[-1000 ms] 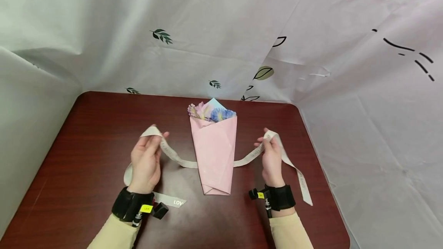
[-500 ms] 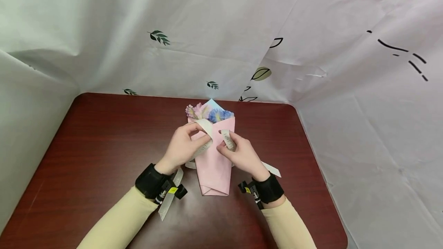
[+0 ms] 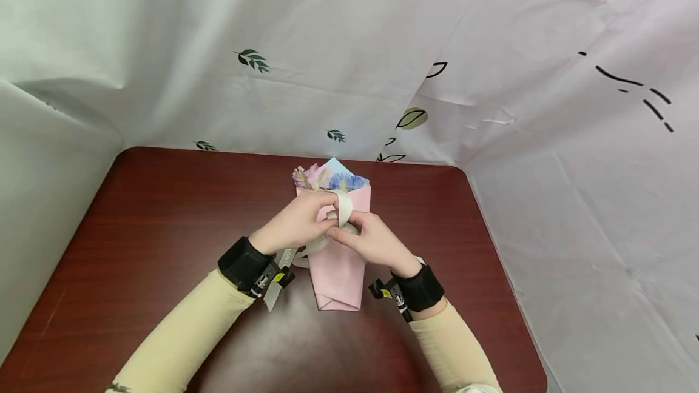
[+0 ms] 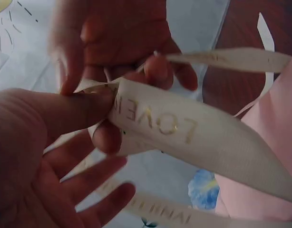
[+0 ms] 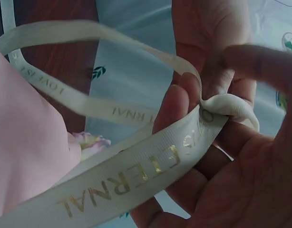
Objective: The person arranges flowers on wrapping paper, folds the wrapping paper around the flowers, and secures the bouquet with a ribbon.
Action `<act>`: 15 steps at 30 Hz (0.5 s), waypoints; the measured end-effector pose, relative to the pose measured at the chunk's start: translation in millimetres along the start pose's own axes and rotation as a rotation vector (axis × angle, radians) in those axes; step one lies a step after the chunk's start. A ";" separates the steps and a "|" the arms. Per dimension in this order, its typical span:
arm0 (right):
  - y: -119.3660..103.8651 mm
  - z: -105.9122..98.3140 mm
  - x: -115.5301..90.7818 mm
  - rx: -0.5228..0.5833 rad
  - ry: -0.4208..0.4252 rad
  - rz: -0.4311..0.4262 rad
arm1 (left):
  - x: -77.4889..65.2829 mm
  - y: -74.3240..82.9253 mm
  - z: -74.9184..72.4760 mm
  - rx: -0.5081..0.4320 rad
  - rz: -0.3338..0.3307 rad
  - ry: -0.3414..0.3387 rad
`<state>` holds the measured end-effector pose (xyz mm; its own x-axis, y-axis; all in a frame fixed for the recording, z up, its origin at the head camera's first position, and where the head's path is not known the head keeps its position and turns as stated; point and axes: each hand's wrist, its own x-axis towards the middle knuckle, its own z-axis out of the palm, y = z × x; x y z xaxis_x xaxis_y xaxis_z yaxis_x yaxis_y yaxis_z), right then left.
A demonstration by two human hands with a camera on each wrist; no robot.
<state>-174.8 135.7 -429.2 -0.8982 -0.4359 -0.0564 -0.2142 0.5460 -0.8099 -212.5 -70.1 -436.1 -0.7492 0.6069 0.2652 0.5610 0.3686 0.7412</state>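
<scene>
A small bouquet in pink wrapping paper [image 3: 338, 281] lies on the table, with pink flowers [image 3: 311, 176] and blue flowers [image 3: 348, 182] at its top. Over the wrap, both hands meet at a cream ribbon [image 3: 344, 206] with gold lettering, which passes around the bouquet. My left hand [image 3: 297, 220] pinches the ribbon between thumb and forefinger; the left wrist view shows the pinched band [image 4: 184, 128]. Fingers of my right hand [image 3: 382, 244] curl around the ribbon where its strands cross, beside the left fingertips. A twisted fold [image 5: 229, 104] shows there in the right wrist view.
The dark red-brown table [image 3: 180, 211] has rounded corners. A pale cloth [image 3: 306, 102] with leaf prints hangs behind it and along the sides. One loose ribbon tail [image 3: 280, 278] hangs beneath the left wrist.
Both hands have come inward from either side of the bouquet, carrying the ribbon ends, and now meet above the wrap with the strands crossed. The bouquet stays in place.
</scene>
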 end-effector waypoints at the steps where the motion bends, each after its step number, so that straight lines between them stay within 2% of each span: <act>1: 0.9 0.1 -0.1 0.013 -0.003 0.010 | 0.3 -0.4 -0.2 0.011 0.008 -0.015; 5: 4.4 1.5 -0.5 0.073 0.005 0.068 | -0.8 -1.0 0.2 0.085 0.028 -0.030; 9: 7.0 2.9 0.0 0.099 0.063 0.112 | -4.0 -1.4 2.4 0.146 0.031 0.003; 15: 10.5 4.5 1.2 0.191 0.146 0.140 | -6.8 -3.6 12.5 0.199 0.112 0.064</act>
<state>-176.4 137.7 -440.3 -0.9628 -0.2504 -0.1014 -0.0208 0.4428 -0.8964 -205.1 -66.7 -448.3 -0.6958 0.6083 0.3819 0.6954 0.4374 0.5702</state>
